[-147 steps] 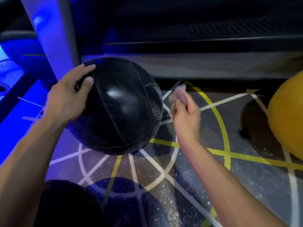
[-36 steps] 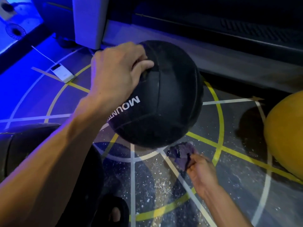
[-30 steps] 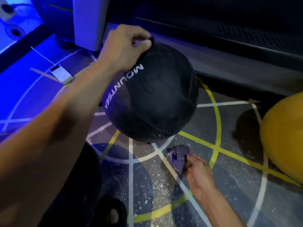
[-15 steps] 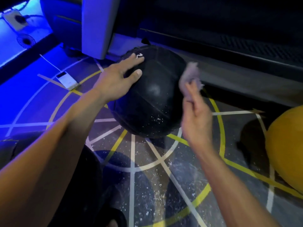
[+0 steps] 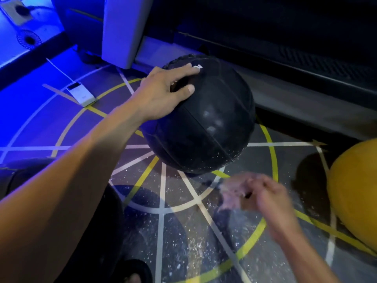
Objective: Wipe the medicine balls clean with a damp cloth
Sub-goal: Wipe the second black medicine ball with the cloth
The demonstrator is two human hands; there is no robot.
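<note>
Fingers of the left hand lie spread and nearly straight over the upper left side of a black medicine ball, thumb on the near side, pressing on it rather than curling round it. This ball sits on the dark speckled floor, over the painted white and yellow lines that fan out from a ring, just in front of a pale post and a dark ledge along the back. Its stitched panels show a few dull highlights, and pale specks cling to its lower right part. A bit of white lettering peeks out past the fingertips at its top. The right hand hangs low in front of the ball, apart from it, badly smeared by motion; its fingers look curled around a pale damp cloth, itself only a blur. A yellow ball rests at the right edge, well apart from the black one. Another dark round ball lies at the left under the forearm. A small white device with a cable lies on the floor at upper left, bathed in blue light.
</note>
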